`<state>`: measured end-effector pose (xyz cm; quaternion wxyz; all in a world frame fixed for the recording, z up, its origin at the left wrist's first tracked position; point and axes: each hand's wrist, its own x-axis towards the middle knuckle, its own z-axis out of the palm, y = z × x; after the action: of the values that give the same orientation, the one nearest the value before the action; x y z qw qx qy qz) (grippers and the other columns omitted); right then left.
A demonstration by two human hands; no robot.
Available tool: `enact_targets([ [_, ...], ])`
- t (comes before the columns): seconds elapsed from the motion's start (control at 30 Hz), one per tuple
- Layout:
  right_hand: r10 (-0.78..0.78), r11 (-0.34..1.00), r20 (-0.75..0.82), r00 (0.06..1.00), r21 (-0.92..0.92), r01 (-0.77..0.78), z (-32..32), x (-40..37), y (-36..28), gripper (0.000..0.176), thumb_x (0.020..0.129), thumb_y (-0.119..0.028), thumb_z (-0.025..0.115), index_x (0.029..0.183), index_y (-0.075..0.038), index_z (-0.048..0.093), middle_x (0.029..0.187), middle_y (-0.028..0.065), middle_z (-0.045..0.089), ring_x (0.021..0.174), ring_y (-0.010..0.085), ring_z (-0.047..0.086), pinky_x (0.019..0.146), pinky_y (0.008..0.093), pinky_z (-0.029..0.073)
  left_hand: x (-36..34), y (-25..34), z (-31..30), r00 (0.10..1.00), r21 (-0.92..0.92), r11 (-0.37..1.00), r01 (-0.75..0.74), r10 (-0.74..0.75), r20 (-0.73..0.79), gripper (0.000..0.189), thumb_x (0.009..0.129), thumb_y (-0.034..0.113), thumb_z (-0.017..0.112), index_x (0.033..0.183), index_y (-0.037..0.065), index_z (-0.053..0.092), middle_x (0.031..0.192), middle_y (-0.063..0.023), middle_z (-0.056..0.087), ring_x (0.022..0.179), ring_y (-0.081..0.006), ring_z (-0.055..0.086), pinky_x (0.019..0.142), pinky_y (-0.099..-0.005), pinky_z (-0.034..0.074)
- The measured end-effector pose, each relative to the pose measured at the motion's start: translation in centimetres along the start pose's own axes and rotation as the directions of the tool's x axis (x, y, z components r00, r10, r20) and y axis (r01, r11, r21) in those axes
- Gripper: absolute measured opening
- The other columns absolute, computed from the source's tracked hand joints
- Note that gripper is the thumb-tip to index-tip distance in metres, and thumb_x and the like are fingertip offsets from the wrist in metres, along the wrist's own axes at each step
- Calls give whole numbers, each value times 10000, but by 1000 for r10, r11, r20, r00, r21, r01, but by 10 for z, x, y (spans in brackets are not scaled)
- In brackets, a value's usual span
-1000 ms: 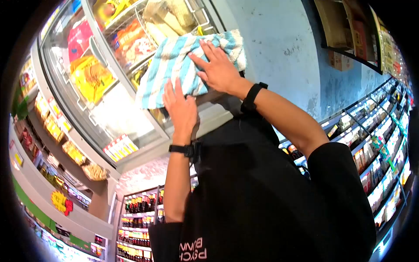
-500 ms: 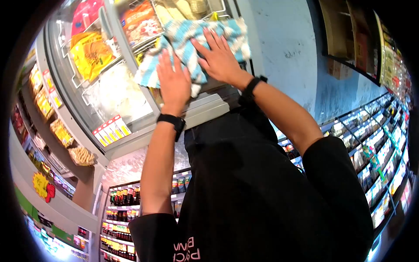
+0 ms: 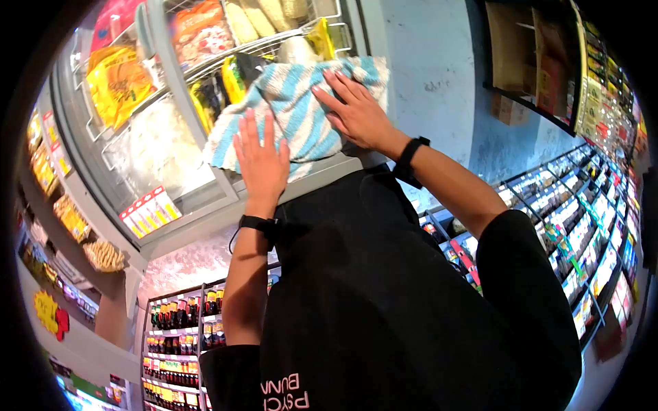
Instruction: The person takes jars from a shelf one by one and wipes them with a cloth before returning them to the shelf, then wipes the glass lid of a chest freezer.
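From my remote seat I see the striped cloth between eleven and twelve o'clock, lying over the near edge of the glass-topped case. The left hand rests at its seven o'clock, the right hand at three, fingers lightly spread, pinching nothing. I'd favour even pressure, avoiding bunching.

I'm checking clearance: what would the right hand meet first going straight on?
The right hand lies flat on the cloth; past its far edge, the white item seems first, though depth is unclear.
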<state>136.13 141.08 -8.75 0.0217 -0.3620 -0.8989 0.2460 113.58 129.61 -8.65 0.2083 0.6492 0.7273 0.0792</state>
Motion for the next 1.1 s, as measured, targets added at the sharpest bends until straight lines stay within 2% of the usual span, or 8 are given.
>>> enact_targets([
  [0.23, -33, 999, -190, 981, -32, 28, -4, 77, 35, 564, 986, -252, 533, 1527, -162, 404, 1610, 198, 293, 1446, 397, 327, 1161, 501, 299, 98, -4, 2, 982, 114, 992, 48, -26, -187, 628, 955, 281, 567, 1536, 128, 385, 1638, -188, 245, 1505, -372, 245, 1200, -568, 193],
  [0.37, -66, 989, -336, 939, -145, 17, -10, 152, 58, 574, 916, -279, 609, 1470, -204, 480, 1545, 153, 418, 1419, 331, 381, 1143, 474, 311, 176, -7, 0, 955, 237, 967, 95, -21, -296, 514, 956, 310, 550, 1421, 95, 505, 1619, -149, 308, 1491, -323, 295, 1195, -550, 222],
  [0.57, -147, 967, -456, 878, -254, 30, -19, 259, 99, 513, 895, -304, 628, 1397, -229, 554, 1499, 131, 477, 1388, 331, 411, 1104, 488, 323, 288, -31, -24, 955, 520, 850, 84, 80, -286, 461, 964, 327, 501, 1343, 74, 570, 1545, -136, 434, 1467, -285, 355, 1171, -537, 276],
  [0.63, -231, 904, -465, 855, -427, 12, -29, 282, 110, 492, 908, -321, 607, 1390, -236, 560, 1483, 129, 497, 1378, 322, 429, 1105, 483, 321, 305, -31, -24, 959, 542, 835, 97, 67, -275, 467, 979, 315, 465, 1353, 48, 549, 1538, -152, 435, 1472, -297, 342, 1169, -546, 262],
  [0.7, -246, 883, -461, 853, -470, 0, -31, 292, 113, 474, 925, -341, 581, 1390, -249, 560, 1475, 126, 507, 1369, 310, 443, 1106, 479, 319, 308, -30, -25, 966, 553, 825, 115, 36, -255, 463, 981, 316, 464, 1345, 43, 547, 1535, -152, 436, 1469, -301, 343, 1164, -547, 266],
  [0.83, -104, 974, -427, 898, -225, 6, -25, 291, 112, 495, 994, -336, 513, 1482, -267, 469, 1559, 123, 405, 1437, 311, 351, 1156, 471, 258, 309, -22, -30, 968, 568, 812, 137, 12, -251, 429, 1000, 305, 467, 1331, 45, 550, 1532, -133, 442, 1473, -290, 340, 1171, -524, 272],
  [0.97, 30, 996, -361, 932, -63, -56, -27, 258, 85, 594, 970, -300, 524, 1525, -139, 387, 1592, 214, 311, 1460, 404, 286, 1175, 527, 231, 287, -22, -30, 967, 468, 882, 55, 70, -246, 430, 965, 239, 535, 1338, 25, 537, 1559, -137, 405, 1483, -293, 321, 1197, -505, 249],
  [1.1, 53, 999, -170, 984, -6, -54, -24, 183, 57, 687, 932, -282, 545, 1558, -103, 324, 1616, 252, 232, 1482, 446, 223, 1187, 545, 203, 213, -7, -15, 975, 272, 962, -29, 86, -203, 457, 929, 206, 577, 1334, -1, 536, 1588, -162, 360, 1500, -309, 285, 1212, -502, 223],
])
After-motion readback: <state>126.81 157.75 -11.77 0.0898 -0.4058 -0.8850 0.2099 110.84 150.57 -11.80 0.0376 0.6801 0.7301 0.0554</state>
